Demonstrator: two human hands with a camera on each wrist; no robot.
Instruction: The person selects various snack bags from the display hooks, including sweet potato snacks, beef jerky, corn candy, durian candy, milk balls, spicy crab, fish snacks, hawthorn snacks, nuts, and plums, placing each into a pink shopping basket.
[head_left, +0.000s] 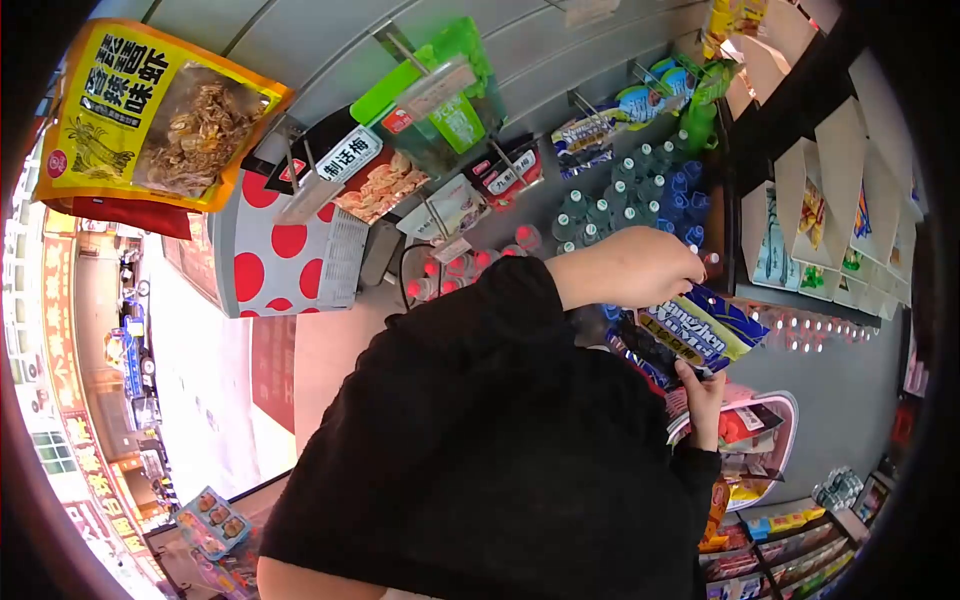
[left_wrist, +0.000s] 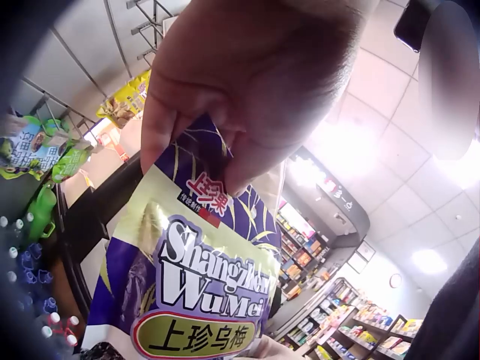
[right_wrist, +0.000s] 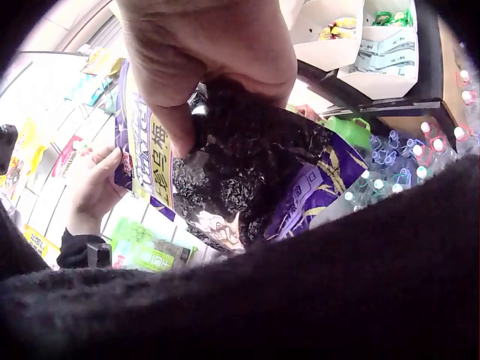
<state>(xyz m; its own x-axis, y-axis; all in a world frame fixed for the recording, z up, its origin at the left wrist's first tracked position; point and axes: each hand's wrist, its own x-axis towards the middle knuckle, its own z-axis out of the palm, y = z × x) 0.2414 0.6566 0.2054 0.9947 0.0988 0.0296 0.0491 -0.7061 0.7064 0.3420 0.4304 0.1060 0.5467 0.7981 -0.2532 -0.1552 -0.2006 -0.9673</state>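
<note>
A purple and cream snack bag (head_left: 690, 335) printed "Shangzhen WuMei" is held between both hands. My left hand (head_left: 635, 268) pinches its top edge, as the left wrist view shows with the hand (left_wrist: 247, 82) above the bag (left_wrist: 202, 270). Lower down, my right hand (head_left: 705, 400) grips the bag with the thumb on its front. The right wrist view has this hand (right_wrist: 214, 56) over the bag's dark, see-through part (right_wrist: 225, 165), and the left hand (right_wrist: 94, 187) at the bag's far end. Some right fingers are hidden behind the bag.
Snack packs hang from wall hooks, among them a large yellow bag (head_left: 160, 120) and a green pack (head_left: 440, 100). Bottles (head_left: 620, 195) stand close beyond the left hand. A pink-rimmed basket (head_left: 790, 430) holding packs is beside the right hand. Slanted bins (head_left: 800, 215) are on the right.
</note>
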